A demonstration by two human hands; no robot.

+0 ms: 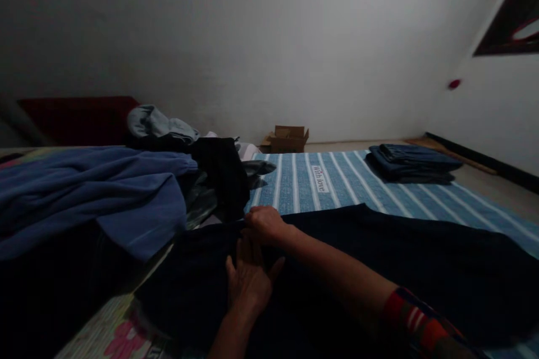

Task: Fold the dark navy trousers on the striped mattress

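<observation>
Blue garment: a loose, crumpled heap of soft blue cloth [143, 185] fills the left side, well apart from the fingers.
Grey bundle: a pale grey fabric bundle [158, 122] lies behind the heap, near the wall.
Dark garment: a broad, near-black navy cloth garment [193, 275] lies spread across the foreground, running to the right edge, partly over the blue-and-white striped fabric sheet [286, 182].
Handling: probably soft and limp, of moderate weight, not slippery or fragile; it should crease readily. The far edge looks the best hold, with a flat palm steadying the middle. Its details are lost in the dimness.
Left hand: the left hand [249, 280] is open, palm down on the navy cloth, fingers spread.
Right hand: the right hand [265, 224] is curled closed just beyond the left fingertips, seemingly pinching the garment's far edge.
Box: an open brown cardboard box [289, 140] stands beyond the sheet.
Stack: a neat pile of folded dark-blue garments [412, 162] rests on the sheet's far right.
</observation>
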